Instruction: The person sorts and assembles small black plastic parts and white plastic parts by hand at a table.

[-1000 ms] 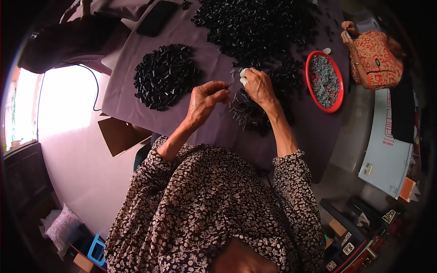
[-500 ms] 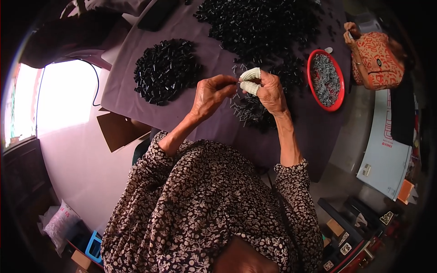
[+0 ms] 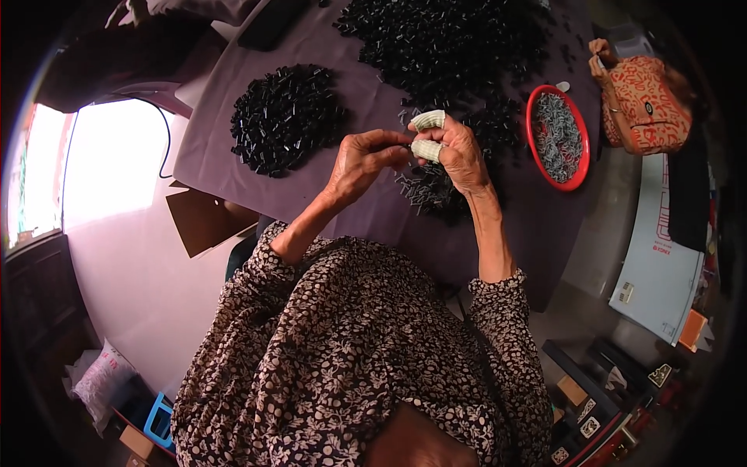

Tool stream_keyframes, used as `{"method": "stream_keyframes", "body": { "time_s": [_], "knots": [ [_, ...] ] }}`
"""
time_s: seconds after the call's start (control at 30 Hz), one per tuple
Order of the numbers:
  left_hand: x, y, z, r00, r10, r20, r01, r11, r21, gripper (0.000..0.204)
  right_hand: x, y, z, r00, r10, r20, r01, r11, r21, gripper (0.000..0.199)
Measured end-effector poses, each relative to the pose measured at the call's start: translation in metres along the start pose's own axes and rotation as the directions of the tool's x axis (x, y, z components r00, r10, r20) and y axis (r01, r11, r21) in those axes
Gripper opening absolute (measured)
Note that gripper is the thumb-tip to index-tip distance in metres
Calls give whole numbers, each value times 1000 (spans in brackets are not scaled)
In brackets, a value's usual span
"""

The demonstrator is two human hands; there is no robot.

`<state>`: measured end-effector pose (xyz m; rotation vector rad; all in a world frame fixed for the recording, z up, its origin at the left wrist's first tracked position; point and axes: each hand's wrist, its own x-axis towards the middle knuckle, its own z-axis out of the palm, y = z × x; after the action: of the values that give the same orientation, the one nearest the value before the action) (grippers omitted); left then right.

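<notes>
My left hand (image 3: 364,162) pinches thumb and forefinger together over the table, at the fingertips of my right hand (image 3: 465,159). Ribbed cream finger covers (image 3: 428,150) sleeve the thumb and forefinger of my right hand. That forefinger is lifted off the thumb, while its other fingers stay curled and partly hidden. Whatever small piece sits between the two hands is too small to make out. Just below lies a pile of thin grey pieces (image 3: 424,191). A heap of short black tube-like pieces (image 3: 284,121) is to the left of my hands.
A larger black heap (image 3: 443,47) covers the far part of the cloth-covered table (image 3: 350,226). At right stands a red bowl (image 3: 585,156) of grey pieces. Beyond it sits another person in orange patterned clothing (image 3: 646,101), hands raised. An open cardboard box (image 3: 206,222) is by the left table edge.
The forefinger of my right hand has lifted a little away from its thumb. My left fingertips have shifted slightly right, against the right thumb's tip. The heaps look the same.
</notes>
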<state>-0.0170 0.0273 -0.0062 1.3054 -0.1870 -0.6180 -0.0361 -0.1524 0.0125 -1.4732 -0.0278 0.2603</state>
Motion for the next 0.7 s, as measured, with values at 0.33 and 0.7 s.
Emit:
{"method": "stream_keyframes", "body": {
  "time_s": [0.33,0.7],
  "knots": [
    [-3,1,4,978,210,2,-191,885,424,17,-3,-12,6,999,-23,-42,5,922,-388,28],
    [-11,-14,0,997,25,71,-44,959,279,16,-22,7,7,989,126,-75,-139,969,-205,21]
  ]
}}
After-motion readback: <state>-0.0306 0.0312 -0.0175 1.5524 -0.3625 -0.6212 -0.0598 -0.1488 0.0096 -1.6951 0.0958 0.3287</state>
